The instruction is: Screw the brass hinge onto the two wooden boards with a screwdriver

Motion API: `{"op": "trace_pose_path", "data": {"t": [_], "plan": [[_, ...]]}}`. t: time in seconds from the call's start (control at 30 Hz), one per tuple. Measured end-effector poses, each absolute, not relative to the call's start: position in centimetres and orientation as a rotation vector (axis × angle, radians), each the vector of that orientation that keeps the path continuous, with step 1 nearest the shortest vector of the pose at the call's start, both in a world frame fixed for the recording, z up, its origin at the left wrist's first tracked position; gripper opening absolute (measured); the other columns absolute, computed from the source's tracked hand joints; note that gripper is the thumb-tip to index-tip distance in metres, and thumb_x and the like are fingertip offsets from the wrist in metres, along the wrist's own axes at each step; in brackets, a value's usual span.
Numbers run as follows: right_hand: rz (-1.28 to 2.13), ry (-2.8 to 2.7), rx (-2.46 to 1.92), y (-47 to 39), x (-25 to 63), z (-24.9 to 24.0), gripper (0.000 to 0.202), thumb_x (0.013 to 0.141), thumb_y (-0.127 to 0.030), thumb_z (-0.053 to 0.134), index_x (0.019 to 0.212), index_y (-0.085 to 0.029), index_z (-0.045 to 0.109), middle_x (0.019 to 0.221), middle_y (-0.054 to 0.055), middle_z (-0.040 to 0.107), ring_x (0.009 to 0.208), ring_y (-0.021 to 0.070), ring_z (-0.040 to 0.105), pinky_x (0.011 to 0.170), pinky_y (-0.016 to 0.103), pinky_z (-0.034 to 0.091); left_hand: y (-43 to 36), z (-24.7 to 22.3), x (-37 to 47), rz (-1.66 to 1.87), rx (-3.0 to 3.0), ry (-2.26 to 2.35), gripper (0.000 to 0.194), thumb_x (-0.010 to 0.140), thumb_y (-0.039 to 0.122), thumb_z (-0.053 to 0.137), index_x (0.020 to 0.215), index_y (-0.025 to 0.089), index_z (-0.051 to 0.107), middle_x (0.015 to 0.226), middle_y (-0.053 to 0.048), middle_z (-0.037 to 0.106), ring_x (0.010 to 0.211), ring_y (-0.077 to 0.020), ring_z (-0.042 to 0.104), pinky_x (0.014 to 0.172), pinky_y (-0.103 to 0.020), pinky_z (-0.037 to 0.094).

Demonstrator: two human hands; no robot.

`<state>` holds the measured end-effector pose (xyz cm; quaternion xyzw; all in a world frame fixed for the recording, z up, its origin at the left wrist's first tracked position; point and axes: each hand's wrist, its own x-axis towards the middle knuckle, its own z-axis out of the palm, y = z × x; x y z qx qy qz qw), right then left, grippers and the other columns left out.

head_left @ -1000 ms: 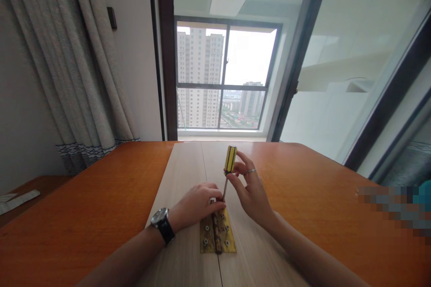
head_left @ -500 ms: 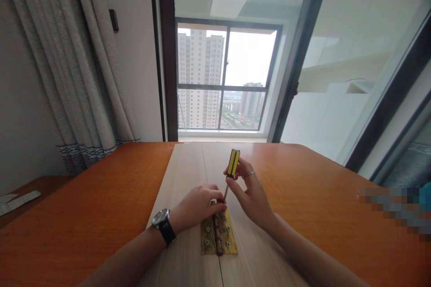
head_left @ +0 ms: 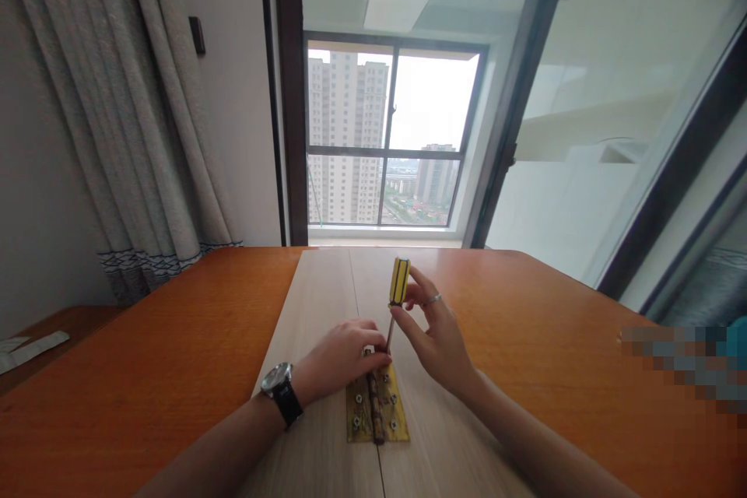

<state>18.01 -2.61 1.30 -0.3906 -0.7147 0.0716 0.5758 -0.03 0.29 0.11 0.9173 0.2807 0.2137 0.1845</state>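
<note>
My right hand [head_left: 440, 338] pinches the slightly tilted screwdriver [head_left: 399, 282] at the hinge [head_left: 377, 408] — my left hand [head_left: 335, 358] pinches near its tip, likely steadying it.

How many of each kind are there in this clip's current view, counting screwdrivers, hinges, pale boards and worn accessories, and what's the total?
Screwdriver: 1
Hinge: 1
Pale boards: 2
Wristwatch: 1
Ring: 1
Total: 6
</note>
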Motion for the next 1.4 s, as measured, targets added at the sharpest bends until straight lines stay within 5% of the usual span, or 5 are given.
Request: {"op": "trace_pose_path", "data": {"t": [0.3,0.53,1.07,1.4], "plan": [[0.263,-1.637,-0.87,-2.51,18.05,1.02,0.058,0.09,-0.018,0.052,0.144,-0.023,0.033,0.094,0.006,0.068,0.089,0.0227,0.061,0.084,0.043,0.048,0.23,0.28,-0.02,0.576,2.558,0.829,0.013,0.089,0.029,0.061,0.087,0.019,0.07,0.093,-0.002,0.067,0.089,-0.0168,0.062,0.082,-0.025,0.046],[0.311,-1.627,-0.847,-2.87,17.86,1.55,0.076,0.089,-0.017,0.051,0.154,-0.025,0.013,0.091,0.004,0.069,0.085,0.0216,0.064,0.087,0.045,0.049,0.15,0.39,-0.03,0.568,2.548,0.82,0.013,0.089,0.028,0.061,0.088,0.018,0.07,0.094,-0.003,0.067,0.09,-0.0172,0.062,0.082,-0.026,0.046],[0.118,-1.71,-0.979,-2.82,18.02,1.87,0.042,0.087,-0.029,0.062,0.128,-0.023,0.051,0.092,0.004,0.067,0.081,0.0215,0.06,0.076,0.037,0.049,0.3,0.08,0.06,0.589,2.564,0.82,0.012,0.089,0.028,0.062,0.086,0.019,0.07,0.092,-0.003,0.067,0.092,-0.0178,0.062,0.084,-0.026,0.046],[0.12,-1.698,-0.986,-2.64,18.38,1.93,0.041,0.085,-0.029,0.065,0.124,-0.023,0.058,0.093,0.004,0.069,0.079,0.0207,0.061,0.075,0.036,0.052,0.39,-0.04,0.05,0.607,2.585,0.798,0.013,0.09,0.029,0.062,0.086,0.019,0.069,0.09,-0.002,0.066,0.088,-0.0166,0.062,0.082,-0.025,0.045]]}}
